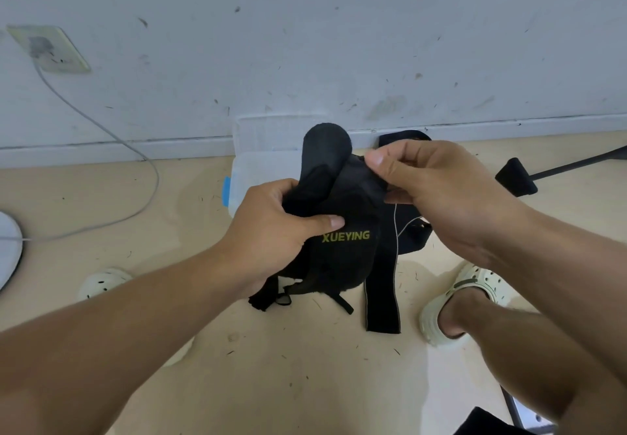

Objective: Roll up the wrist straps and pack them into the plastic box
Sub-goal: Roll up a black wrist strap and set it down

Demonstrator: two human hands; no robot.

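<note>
Beige floor lay below; at frame centre the left hand (271, 227) gripped a black fabric wrist strap (342, 248), the right hand (437, 187) pinching its upper edge before a clear plastic box (264, 163).

We see the plastic box (258, 170) at twelve o'clock, against the wall (305, 44), largely screened by the black wrist strap (342, 231) we hold up. Bare floor (288, 366) lies open at six o'clock. Sandals (475, 285) and a black stand foot (515, 176) crowd three o'clock.

Scuffed white wall (339, 44), beige floor (288, 366), wall socket (51, 49), grey cable (101, 129)
</note>
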